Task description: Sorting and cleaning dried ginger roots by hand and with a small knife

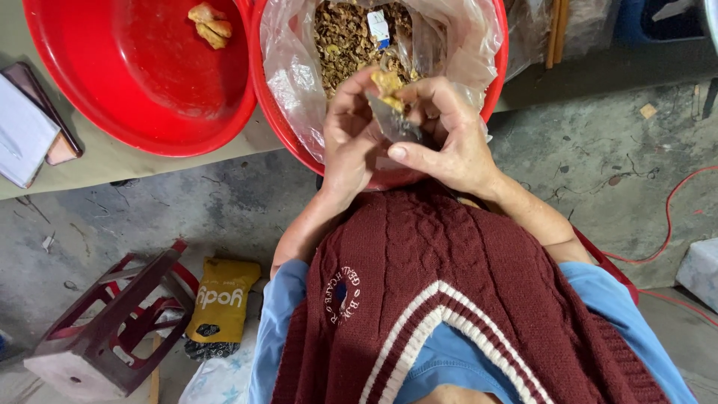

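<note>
My left hand (345, 138) and my right hand (451, 142) meet over the near rim of a red basin (497, 71). That basin is lined with a clear plastic bag (288, 75) full of brown dried pieces (344, 37). Between both hands is a small clear bag (394, 126), with my right thumb lying along its lower edge. A yellowish chunk (388, 82) sits at the small bag's mouth, pinched by fingertips of both hands. A second red basin (142, 82) on the left holds a few yellowish chunks (210, 23).
Both basins stand on a pale table (112, 161), beside a white notebook (21, 135) and a dark flat case (45, 105). On the concrete floor are a dark red stool (112, 329), a yellow packet (222, 299), a red cable (666, 224) and a white box (699, 269).
</note>
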